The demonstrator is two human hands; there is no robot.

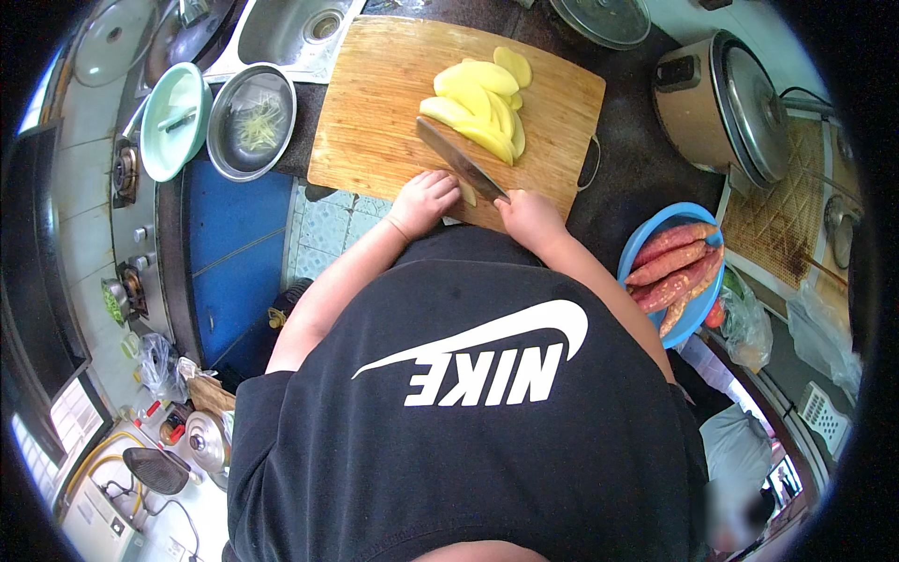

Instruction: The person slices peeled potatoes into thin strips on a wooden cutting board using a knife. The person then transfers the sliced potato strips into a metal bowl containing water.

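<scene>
My right hand is closed on the handle of a kitchen knife over a wooden cutting board. The blade points up and left, beside a heap of yellow oval slices, perhaps potato. On the board's near edge rests my left hand, its fingers bent, touching or beside a small pale slice. Whether those fingers grip anything is hidden. The knife's handle is mostly covered by my right hand.
Left of the board stand a metal bowl of thin shreds in liquid and a pale green bowl, near a sink. On the right are a blue basin of sweet potatoes and a lidded cooker. A person appears at lower right.
</scene>
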